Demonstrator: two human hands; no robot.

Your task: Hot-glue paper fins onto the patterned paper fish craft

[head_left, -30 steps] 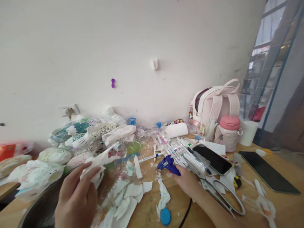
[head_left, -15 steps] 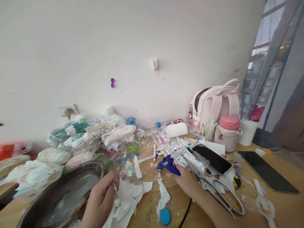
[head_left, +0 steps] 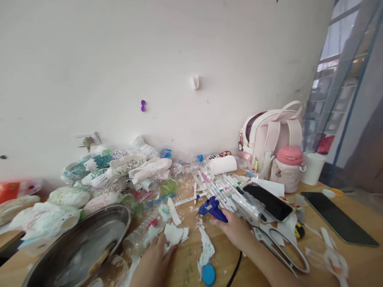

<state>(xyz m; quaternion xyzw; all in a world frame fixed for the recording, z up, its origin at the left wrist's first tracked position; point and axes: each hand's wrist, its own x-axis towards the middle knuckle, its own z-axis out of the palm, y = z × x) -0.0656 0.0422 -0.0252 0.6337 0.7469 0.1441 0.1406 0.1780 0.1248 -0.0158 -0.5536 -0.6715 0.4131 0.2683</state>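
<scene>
My right hand (head_left: 229, 224) is closed around a blue hot glue gun (head_left: 213, 209), whose nozzle points left over the table. A black cord (head_left: 235, 269) shows below that wrist. Low at the centre, my left hand (head_left: 157, 251) has its fingers bent, with torn white paper (head_left: 176, 233) between thumb and fingertips. A clear plastic bottle (head_left: 139, 237) lies just left of these fingers. Between the two hands are a crumpled paper strip (head_left: 206, 245) and a blue bottle cap (head_left: 208, 274).
A dark oval pan (head_left: 76, 247) stands at the left, before a pile of paper-wrapped, coloured shapes (head_left: 103, 171). Markers (head_left: 227, 189), a phone (head_left: 267, 200), large scissors (head_left: 273, 245) and a tablet (head_left: 338, 219) lie to the right. A pink backpack (head_left: 273, 131) leans behind.
My left hand has moved right and down onto the paper. The spread paper is now bunched farther right, and the clear bottle beside it shows more. The right hand keeps its hold on the glue gun.
</scene>
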